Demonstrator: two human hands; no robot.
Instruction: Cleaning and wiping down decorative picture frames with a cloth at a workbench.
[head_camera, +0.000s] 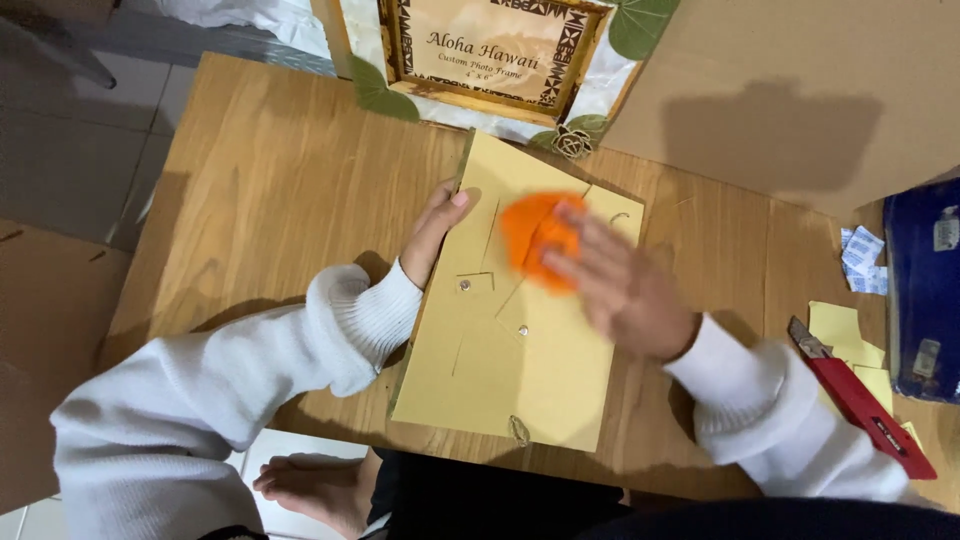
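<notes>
1. My left hand (432, 232) grips the left edge of the yellow board (515, 330), fingers curled on it, I think to keep it from sliding.
2. My right hand (620, 285) presses an orange cloth (535, 235) on the board's upper part; the fingers lie nearly flat over it, blurred.
3. The board lies flat on the wooden surface (270, 190), just below a photo frame (490, 50).
4. A red cutter (860, 400) rests at the right, apart.

Backing board (520, 370) looked matt tan fibreboard with small shiny metal studs (465, 286). Orange cloth (535, 240) seemed soft. Table (270, 190) showed smooth wood grain.
</notes>
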